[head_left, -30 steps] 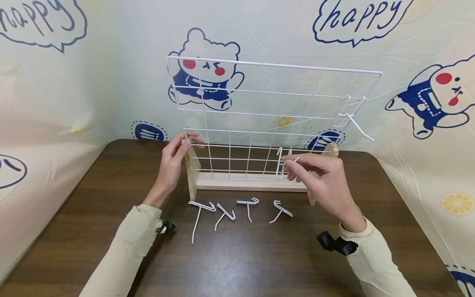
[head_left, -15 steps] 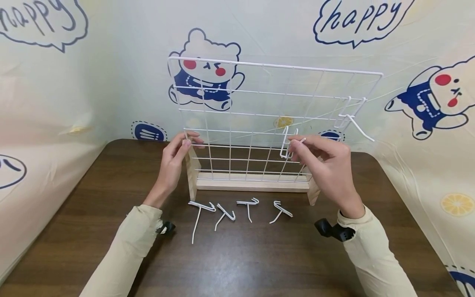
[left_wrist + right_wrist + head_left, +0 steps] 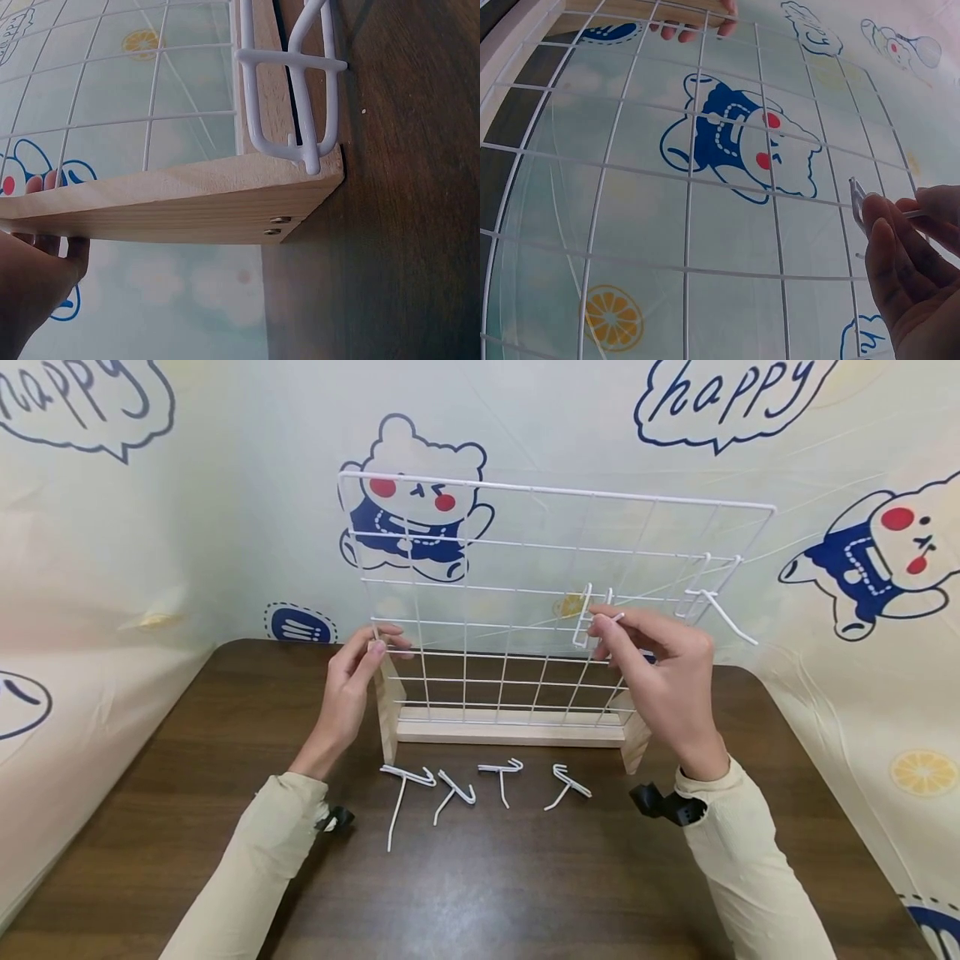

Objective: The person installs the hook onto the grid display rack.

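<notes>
A white wire grid panel stands upright in a pale wooden stand. My left hand holds the top of the stand's left upright at the grid's edge, thumb in front and fingers behind. Between thumb and fingers of my right hand is a white wire display hook, its prong pinched and its two bent tips pointing up. In the head view this hook overlaps the grid's wires right of the middle. A second display hook hangs on the grid's right edge.
Several loose white hooks lie in a row on the dark wooden table in front of the stand. Behind the grid hangs a pale printed cloth. One hook looks large near the upright's foot in the left wrist view.
My right hand has risen with the display hook, from the grid's lower rows to its middle rows and slightly rightward. My left hand keeps its place on the upright.
</notes>
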Tool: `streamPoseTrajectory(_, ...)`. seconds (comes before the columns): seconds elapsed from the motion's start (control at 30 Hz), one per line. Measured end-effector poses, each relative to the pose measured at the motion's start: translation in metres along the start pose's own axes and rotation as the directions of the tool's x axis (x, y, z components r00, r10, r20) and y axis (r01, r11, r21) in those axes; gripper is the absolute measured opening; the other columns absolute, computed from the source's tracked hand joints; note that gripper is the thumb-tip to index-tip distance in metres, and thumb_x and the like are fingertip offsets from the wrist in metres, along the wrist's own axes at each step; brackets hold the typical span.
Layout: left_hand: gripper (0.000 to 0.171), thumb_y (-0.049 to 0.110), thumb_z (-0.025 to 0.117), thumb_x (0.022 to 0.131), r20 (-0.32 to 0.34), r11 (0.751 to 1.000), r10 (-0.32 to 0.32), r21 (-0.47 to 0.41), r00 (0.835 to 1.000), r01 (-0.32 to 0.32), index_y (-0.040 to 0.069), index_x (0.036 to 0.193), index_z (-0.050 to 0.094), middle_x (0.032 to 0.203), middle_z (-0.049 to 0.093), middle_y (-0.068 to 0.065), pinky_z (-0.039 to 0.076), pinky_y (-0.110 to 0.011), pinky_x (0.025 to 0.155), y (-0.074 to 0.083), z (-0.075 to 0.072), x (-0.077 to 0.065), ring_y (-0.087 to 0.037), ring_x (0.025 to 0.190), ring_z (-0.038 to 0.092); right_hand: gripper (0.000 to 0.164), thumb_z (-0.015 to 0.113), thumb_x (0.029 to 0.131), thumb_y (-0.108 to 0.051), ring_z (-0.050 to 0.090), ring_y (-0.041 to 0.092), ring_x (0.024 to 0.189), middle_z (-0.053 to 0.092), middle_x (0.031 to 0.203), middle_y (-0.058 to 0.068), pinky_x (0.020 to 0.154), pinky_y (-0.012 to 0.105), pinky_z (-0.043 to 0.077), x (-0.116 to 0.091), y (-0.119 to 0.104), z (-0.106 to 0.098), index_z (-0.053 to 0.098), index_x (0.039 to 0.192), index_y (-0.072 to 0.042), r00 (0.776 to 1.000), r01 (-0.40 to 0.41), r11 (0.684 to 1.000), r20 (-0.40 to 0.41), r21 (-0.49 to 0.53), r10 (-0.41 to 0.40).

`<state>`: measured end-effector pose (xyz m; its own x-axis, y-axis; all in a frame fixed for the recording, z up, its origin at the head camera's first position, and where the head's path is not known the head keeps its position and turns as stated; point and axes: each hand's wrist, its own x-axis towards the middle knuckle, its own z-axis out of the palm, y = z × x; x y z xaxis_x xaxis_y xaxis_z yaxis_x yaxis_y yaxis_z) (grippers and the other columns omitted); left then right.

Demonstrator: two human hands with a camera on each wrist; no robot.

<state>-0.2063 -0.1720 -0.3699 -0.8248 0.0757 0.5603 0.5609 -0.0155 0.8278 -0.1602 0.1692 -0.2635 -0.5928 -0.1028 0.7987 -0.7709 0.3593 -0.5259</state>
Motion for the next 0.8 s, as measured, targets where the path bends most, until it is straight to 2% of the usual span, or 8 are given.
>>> streamPoseTrajectory(0.2, 0.032, 0.017, 0.043, 0.107, 0.002, 1.000, 0.001, -0.011, 1.000, -0.001, -0.003, 0.127, 0.058, 0.114, 0.064, -0.025, 0.045, -0.033, 0.097, -0.001, -0.001, 0.001, -0.038, 0.107, 0.063, 0.010, 0.067, 0.090, 0.005, 0.066, 0.011, 0.065, 0.074, 0.081, 0.010, 0.060, 0.017, 0.048, 0.006, 0.003, 0.004, 0.076, 0.087, 0.002, 0.999, 0.024, 1.000, -0.021, -0.009, -0.024)
streamPoseTrajectory(0.5, 0.031, 0.016, 0.043, 0.107, 0.000, 1.000, 0.005, -0.021, 1.000, -0.005, -0.003, 0.127, 0.058, 0.114, 0.063, -0.027, 0.046, -0.032, 0.096, -0.002, 0.000, 0.001, -0.032, 0.105, 0.065, 0.009, 0.068, 0.089, 0.006, 0.061, 0.003, 0.061, 0.075, 0.084, 0.011, 0.058, 0.015, 0.046, 0.007, 0.007, 0.007, 0.077, 0.088, 0.004, 0.997, 0.058, 0.998, -0.057, -0.029, -0.059)
streamPoseTrajectory(0.8, 0.031, 0.016, 0.043, 0.107, 0.003, 1.000, 0.006, -0.003, 1.000, -0.006, -0.002, 0.127, 0.058, 0.114, 0.062, -0.029, 0.044, -0.033, 0.098, -0.001, 0.000, 0.001, -0.034, 0.107, 0.063, 0.010, 0.072, 0.089, 0.000, 0.063, 0.011, 0.059, 0.073, 0.075, 0.005, 0.060, 0.014, 0.045, 0.003, 0.014, 0.007, 0.079, 0.096, -0.002, 0.993, 0.107, 0.987, -0.038, -0.116, -0.112)
